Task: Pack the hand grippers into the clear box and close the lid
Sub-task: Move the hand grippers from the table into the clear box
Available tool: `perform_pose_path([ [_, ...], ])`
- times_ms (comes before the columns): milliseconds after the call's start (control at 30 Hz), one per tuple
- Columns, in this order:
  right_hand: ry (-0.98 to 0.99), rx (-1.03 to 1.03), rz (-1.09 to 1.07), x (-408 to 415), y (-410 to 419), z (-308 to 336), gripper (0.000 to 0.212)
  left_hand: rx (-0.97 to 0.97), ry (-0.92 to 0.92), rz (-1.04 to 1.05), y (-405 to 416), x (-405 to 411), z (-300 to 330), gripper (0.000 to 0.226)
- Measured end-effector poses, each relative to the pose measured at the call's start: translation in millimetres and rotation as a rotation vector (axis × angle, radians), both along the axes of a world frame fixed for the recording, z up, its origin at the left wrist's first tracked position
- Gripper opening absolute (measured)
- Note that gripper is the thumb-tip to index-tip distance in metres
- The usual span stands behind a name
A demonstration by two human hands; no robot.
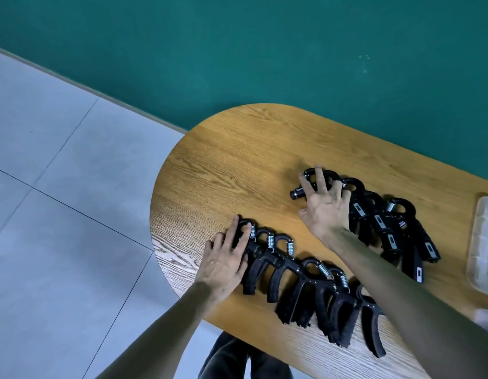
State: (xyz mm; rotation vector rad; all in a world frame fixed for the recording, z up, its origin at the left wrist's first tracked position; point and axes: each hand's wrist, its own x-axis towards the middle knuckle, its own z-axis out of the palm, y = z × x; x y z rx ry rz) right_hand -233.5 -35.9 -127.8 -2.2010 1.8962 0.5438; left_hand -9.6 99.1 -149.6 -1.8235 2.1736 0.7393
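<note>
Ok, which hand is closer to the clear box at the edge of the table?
Right. The right hand rests on the far row of hand grippers, which lies beside the clear box. The left hand rests on the near row's end, farthest from the box.

indoor room, type unclear | teal wall (237,50) | grey tiled floor (59,187) | wooden table (237,160)

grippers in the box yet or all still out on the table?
Still out, as far as shown. Both rows of hand grippers lie on the wooden table. The clear box is cropped at the right edge; no grippers show through it.
</note>
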Motion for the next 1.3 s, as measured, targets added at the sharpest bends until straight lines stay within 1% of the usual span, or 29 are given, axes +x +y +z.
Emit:
perform_pose_path([
  [200, 0.030, -0.040, 0.015, -6, 34, 31, 0.086, -0.014, -0.055, 0.084, -3, -9, 26, 0.075],
  [267, 0.013, -0.042, -0.009, -11, 46, 44, 0.085, -0.041, -0.076, 0.099, -8, -14, 39, 0.075],
  [333, -0.016, -0.087, -0.034, -16, 59, 59, 0.086, -0.083, -0.074, 0.111, -15, -23, 52, 0.075],
  [467, -0.059, -0.155, -0.066, -32, 76, 78, 0.085, -0.128, -0.046, 0.170, -31, -50, 73, 0.077],
  [600, -0.075, -0.227, -0.108, -58, 89, 95, 0.084, -0.190, -0.051, 0.180, -37, -88, 91, 0.072],
  [700, -0.098, -0.273, -0.148, -86, 104, 106, 0.081, -0.250, -0.050, 0.184, -34, -125, 97, 0.074],
  [933, -0.120, -0.319, -0.237, -166, 146, 136, 0.081, -0.330, 0.057, 0.186, 4, -225, 114, 0.074],
  [1300, -0.187, -0.419, -0.402, -322, 231, 176, 0.079, -0.405, 0.154, 0.115, 69, -403, 168, 0.070],
])
